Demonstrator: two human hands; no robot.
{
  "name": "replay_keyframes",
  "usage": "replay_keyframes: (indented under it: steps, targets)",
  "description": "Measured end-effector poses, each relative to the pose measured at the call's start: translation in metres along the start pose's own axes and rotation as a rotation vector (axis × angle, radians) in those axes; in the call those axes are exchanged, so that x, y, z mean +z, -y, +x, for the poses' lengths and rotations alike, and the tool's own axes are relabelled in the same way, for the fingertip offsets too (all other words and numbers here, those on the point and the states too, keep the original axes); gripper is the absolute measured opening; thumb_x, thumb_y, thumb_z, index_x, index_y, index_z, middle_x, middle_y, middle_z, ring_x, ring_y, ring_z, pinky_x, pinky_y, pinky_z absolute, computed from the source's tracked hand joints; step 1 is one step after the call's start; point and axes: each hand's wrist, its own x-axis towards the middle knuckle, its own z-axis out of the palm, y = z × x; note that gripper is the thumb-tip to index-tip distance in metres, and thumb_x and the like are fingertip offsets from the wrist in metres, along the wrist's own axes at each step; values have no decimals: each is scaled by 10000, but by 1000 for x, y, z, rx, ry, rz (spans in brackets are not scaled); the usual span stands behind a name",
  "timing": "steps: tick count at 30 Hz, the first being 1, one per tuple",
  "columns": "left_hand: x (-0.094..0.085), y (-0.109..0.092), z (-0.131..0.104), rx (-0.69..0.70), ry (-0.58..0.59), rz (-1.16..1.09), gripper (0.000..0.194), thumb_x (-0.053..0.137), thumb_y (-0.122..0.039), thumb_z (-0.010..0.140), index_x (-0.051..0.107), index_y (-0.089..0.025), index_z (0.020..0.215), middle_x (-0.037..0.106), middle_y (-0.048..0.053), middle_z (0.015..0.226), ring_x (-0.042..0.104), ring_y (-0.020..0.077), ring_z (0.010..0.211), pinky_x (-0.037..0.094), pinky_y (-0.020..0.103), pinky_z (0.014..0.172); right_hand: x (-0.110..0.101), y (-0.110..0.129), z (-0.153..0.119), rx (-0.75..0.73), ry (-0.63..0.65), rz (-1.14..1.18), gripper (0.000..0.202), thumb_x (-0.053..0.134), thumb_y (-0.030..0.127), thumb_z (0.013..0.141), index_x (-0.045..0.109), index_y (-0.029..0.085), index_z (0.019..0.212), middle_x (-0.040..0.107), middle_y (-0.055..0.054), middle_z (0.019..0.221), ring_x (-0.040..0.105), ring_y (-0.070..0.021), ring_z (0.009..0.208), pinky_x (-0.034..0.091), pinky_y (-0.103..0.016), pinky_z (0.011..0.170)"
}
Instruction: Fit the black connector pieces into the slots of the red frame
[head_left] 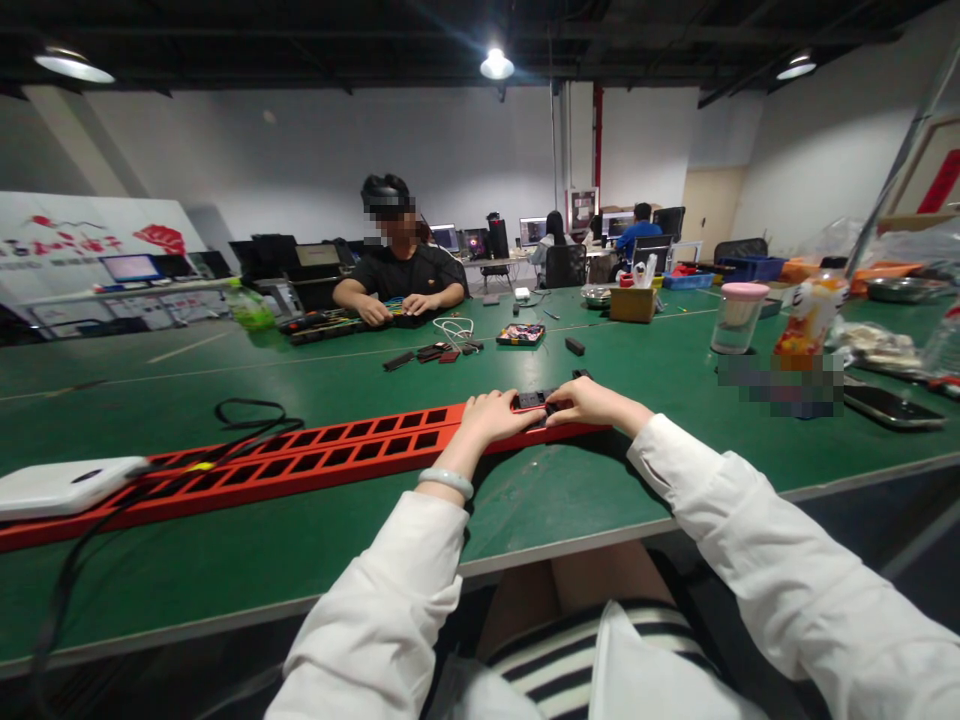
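A long red rail (390,445) with two rows of square openings lies along the table's near side. Black blocks (532,399) sit at its right end, between my hands. My left hand (493,418) is closed over the rail there, its fingertips against the red edge beside the blocks. From the right, my right hand (589,403) pinches a small black block, mostly hidden by the fingers. A white power bank (71,485) rests on the rail's left end, with a black cable (259,420) looped across the openings.
Across the green table (337,375), a person (401,265) works with both hands on a similar piece. Between us lie dark loose blocks (435,352), a white cable (457,330) and a small patterned box (520,334). Rightward stand a pink-lidded cup (739,318), a bottle (810,315) and a phone (892,403).
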Motion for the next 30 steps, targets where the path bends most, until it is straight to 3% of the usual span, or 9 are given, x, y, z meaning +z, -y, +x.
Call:
replay_keyframes:
  steps: [14,30]
  targets:
    - [7,4,4,15,-19,-9,909,218,-840,599,461,-230,1228,543,126,1158,490,324,1048,344,377,850,4,1,-1,72,-72,41,465,671,483,593,593,132,887,601,-24,730,508,-116,636,341,-204,546]
    - [4,1,2,13,-11,-22,925,211,-856,577,469,-239,1216,541,131,1154,486,329,1043,332,381,847,5,-1,1,70,-39,41,407,658,483,604,593,133,802,574,-3,679,463,-102,600,281,-202,514]
